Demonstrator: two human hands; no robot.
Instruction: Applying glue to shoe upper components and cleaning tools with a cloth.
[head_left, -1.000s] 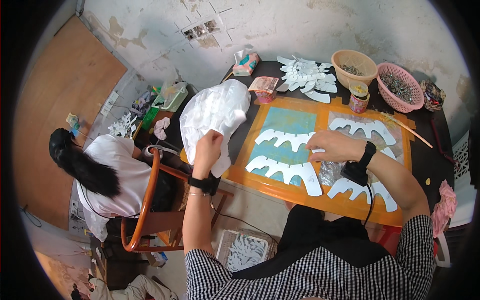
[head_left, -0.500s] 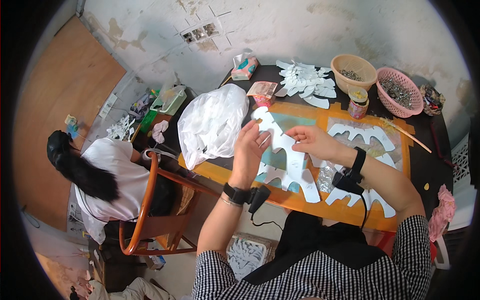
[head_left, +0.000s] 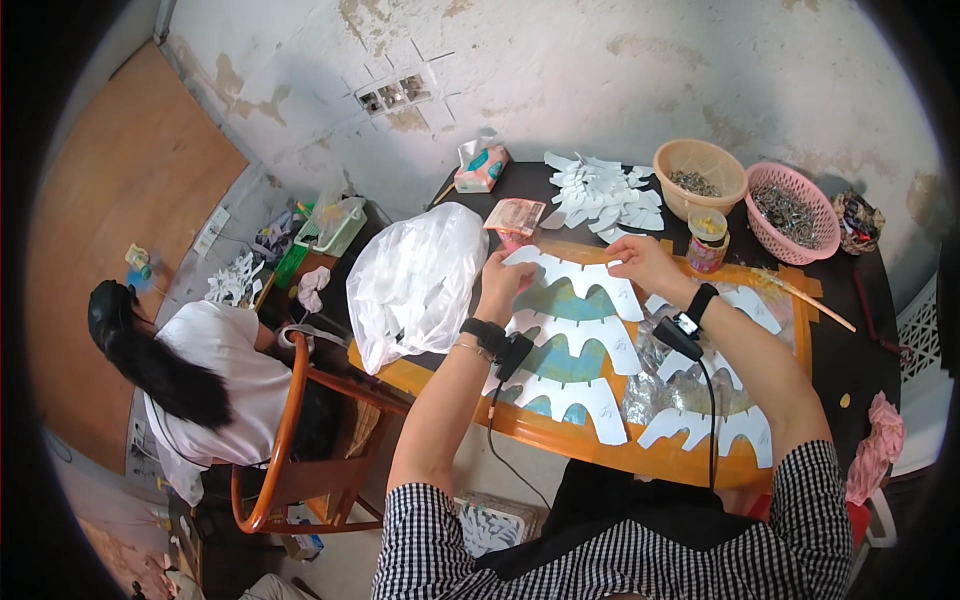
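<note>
Both hands pinch one white scalloped cutout above the orange board: left hand at its left end, right hand at its top right edge. Long axis runs left to right between them, scallops facing the person

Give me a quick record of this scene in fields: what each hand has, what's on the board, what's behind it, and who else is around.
left hand: grips the left end of a white scalloped cutout
right hand: pinches the right end of the same cutout
board: orange, with more white cutouts in rows
left of board: white plastic bag
behind board: pile of white pieces, tan bowl, pink basket, small jar, tissue box
other person: seated at left in a white top, by an orange chair
</note>
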